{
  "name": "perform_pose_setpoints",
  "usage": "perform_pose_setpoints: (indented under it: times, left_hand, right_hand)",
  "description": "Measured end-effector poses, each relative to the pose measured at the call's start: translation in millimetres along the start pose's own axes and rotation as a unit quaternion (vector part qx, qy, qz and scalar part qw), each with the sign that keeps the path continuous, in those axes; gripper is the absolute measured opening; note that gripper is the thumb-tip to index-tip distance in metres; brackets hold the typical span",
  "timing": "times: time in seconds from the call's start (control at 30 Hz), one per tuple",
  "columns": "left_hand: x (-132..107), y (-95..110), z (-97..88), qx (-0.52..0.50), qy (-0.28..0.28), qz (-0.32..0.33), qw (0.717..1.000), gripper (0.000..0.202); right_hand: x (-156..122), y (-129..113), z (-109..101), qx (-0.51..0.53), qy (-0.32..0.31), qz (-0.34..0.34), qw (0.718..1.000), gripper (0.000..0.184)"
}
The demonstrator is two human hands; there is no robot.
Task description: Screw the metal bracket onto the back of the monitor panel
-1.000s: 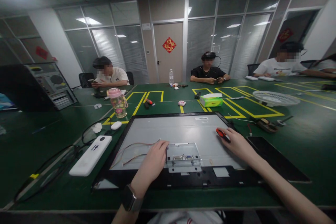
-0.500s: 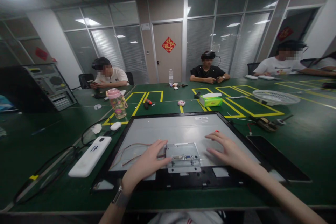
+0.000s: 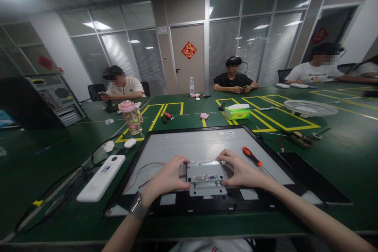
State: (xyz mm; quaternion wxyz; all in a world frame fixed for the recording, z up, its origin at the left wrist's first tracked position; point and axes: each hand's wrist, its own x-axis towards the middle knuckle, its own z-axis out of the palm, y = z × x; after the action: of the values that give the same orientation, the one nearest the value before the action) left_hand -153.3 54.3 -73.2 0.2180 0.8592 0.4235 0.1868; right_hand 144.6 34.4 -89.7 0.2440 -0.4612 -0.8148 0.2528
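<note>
A monitor panel lies face down on the green table, black frame around a grey metal back. A small metal cover plate with a connector sits near its front edge. My left hand grips the plate's left side, fingers curled over its edge. My right hand grips the plate's right side the same way. A red-handled screwdriver lies loose on the panel just right of my right hand. Thin wires run left from the plate under my left hand.
A white oblong device and black cables lie to the left. A dark flat panel lies to the right. Farther back stand a pink-lidded bottle, a tissue box, a fan grille and a computer case. Three people sit across the table.
My right hand put the screwdriver down on the panel and moved left to the plate's right side. My left hand shifted right and curled onto the plate's left edge.
</note>
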Motion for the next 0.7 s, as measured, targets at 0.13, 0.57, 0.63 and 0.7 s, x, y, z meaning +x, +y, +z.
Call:
perform_pose_setpoints:
  times: [0.13, 0.57, 0.63, 0.7]
  left_hand:
    - [0.4, -1.4, -0.2, 0.003, -0.001, 0.008, 1.0, 0.054]
    - [15.6, -10.7, -13.1, -0.007, 0.004, 0.028, 1.0, 0.051]
    - [25.2, -18.1, -12.0, -0.003, 0.01, 0.042, 0.999, 0.052]
    - [33.9, -26.3, -9.4, -0.009, 0.007, 0.046, 0.999, 0.053]
  right_hand:
    - [-0.2, -1.7, 0.0, 0.008, 0.004, -0.007, 1.0, 0.058]
    - [16.2, 4.5, -11.0, 0.004, 0.02, -0.01, 1.0, 0.054]
    - [22.6, 8.5, -10.7, -0.009, 0.024, -0.004, 1.0, 0.055]
    - [28.0, 13.1, -9.3, -0.019, 0.027, 0.001, 0.999, 0.054]
